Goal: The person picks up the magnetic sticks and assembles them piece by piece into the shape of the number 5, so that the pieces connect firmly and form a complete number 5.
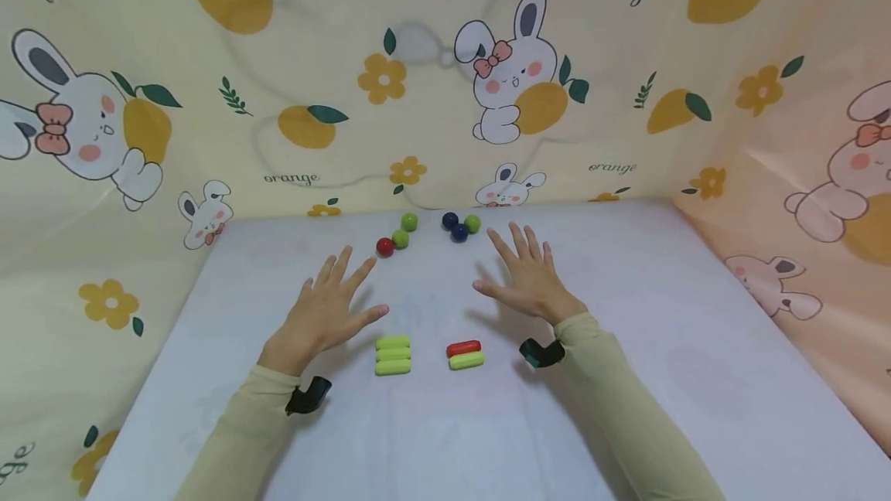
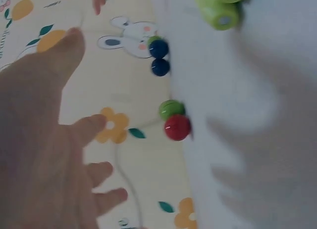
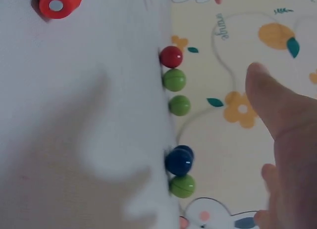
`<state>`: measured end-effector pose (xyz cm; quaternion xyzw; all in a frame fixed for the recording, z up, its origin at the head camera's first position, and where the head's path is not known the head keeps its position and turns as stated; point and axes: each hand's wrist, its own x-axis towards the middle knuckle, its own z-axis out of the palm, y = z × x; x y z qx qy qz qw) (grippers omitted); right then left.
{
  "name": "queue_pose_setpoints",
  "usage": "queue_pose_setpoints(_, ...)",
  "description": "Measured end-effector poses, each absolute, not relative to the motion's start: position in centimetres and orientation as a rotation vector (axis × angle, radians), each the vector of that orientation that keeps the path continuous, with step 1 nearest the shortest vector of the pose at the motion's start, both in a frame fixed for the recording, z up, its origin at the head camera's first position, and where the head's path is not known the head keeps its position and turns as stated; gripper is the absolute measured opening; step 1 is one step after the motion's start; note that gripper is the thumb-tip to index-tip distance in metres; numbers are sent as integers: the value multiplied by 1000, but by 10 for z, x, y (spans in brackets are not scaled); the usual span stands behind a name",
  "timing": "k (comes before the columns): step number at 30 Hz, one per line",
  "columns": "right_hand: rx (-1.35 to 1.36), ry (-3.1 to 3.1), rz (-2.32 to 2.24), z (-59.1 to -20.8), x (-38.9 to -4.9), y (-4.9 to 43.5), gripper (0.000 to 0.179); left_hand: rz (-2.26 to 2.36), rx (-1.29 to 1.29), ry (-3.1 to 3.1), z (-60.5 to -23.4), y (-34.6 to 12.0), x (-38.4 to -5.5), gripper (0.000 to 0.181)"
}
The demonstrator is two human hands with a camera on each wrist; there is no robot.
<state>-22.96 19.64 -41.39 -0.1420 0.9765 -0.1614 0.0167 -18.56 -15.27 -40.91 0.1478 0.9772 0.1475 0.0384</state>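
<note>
Hovering with fingers spread, both hands (image 1: 431,292) hold nothing above glossy red, green, navy balls (image 1: 426,230).

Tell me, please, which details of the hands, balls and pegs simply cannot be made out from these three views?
- Left wrist view: the left hand is blurred and cut by the frame edge; the green pegs are cropped at the top.
- Right wrist view: the red peg is cut off at the top; the second blue ball is mostly hidden behind the nearer one.
- Head view: whether the right hand touches the table cannot be told.
</note>
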Motion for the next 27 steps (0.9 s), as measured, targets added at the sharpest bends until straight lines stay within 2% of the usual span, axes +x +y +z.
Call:
queue_pose_setpoints(11,-526,2949,-702,-419,-261,194,89,864,675,2756,-426,-152,-196,64)
queue_pose_setpoints(18,-530,2801,-906,-426,-276,191,85,955,676,2563,-432,-146,-197,52)
queue_pose_setpoints(27,-483,2712,-932,-437,-298,186,83,927,666,2506,-438,-140,-195,48)
